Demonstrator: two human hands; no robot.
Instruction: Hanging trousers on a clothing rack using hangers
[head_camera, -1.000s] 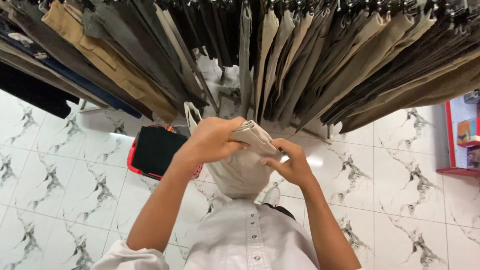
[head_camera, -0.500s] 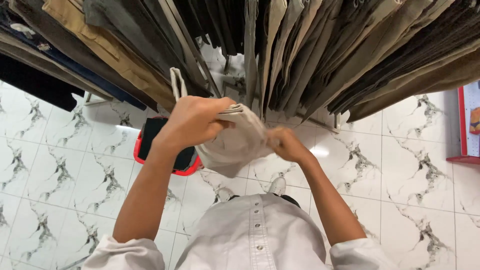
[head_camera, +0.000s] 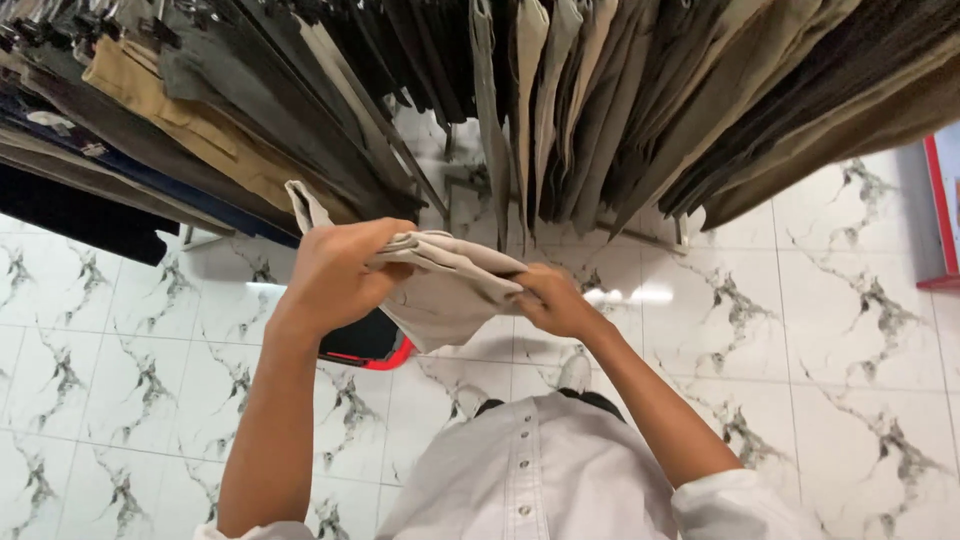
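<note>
A folded pair of light beige trousers (head_camera: 450, 290) hangs between both my hands in front of my chest. My left hand (head_camera: 335, 275) grips its upper left edge, fingers curled over the fold, with a strip of the fabric sticking up behind the knuckles. My right hand (head_camera: 555, 300) pinches the right end of the fold. Just above, several pairs of trousers (head_camera: 560, 110) in beige, grey, brown and black hang close together on a rack.
A white marble-patterned tiled floor (head_camera: 830, 330) lies below. A black and red object (head_camera: 365, 345) rests on the floor under my left hand. A red-edged item (head_camera: 940, 215) shows at the right edge. My white buttoned shirt (head_camera: 540, 470) fills the bottom.
The view has shifted so the rack sits lower and nearer. My hands have pulled slightly apart, and the beige trousers lie flatter between them.
</note>
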